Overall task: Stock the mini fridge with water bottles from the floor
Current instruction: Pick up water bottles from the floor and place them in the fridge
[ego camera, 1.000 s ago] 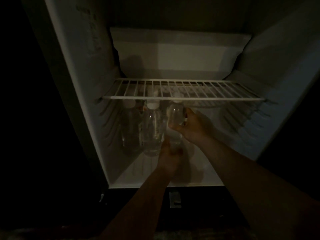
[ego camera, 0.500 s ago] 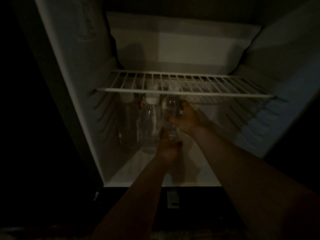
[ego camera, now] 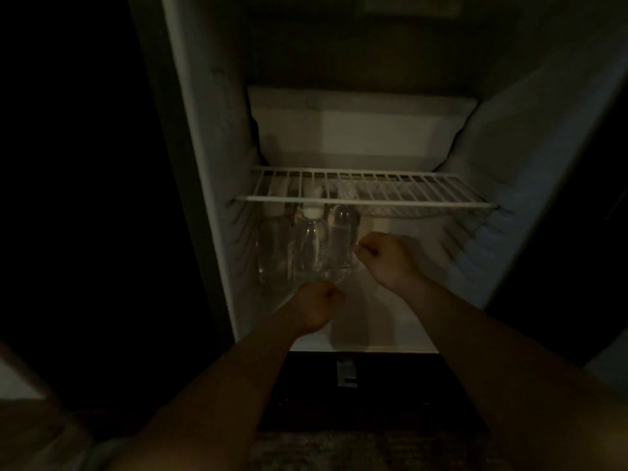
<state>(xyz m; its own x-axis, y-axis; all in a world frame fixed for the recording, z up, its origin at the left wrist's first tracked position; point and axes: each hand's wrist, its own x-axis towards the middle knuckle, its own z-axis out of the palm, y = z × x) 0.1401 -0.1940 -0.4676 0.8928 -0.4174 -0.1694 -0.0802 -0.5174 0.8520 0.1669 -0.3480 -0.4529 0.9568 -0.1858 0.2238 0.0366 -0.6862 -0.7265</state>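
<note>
Wire shelf (ego camera: 367, 199) edge just above bottles (ego camera: 309, 248); left hand (ego camera: 316, 307), right hand (ego camera: 385, 258) clenched, empty; bare fridge floor (ego camera: 390, 321) rightward.

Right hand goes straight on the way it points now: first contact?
Probably the rightmost water bottle, just beyond the curled fingers of the right hand; depth is unclear in the dark.
</note>
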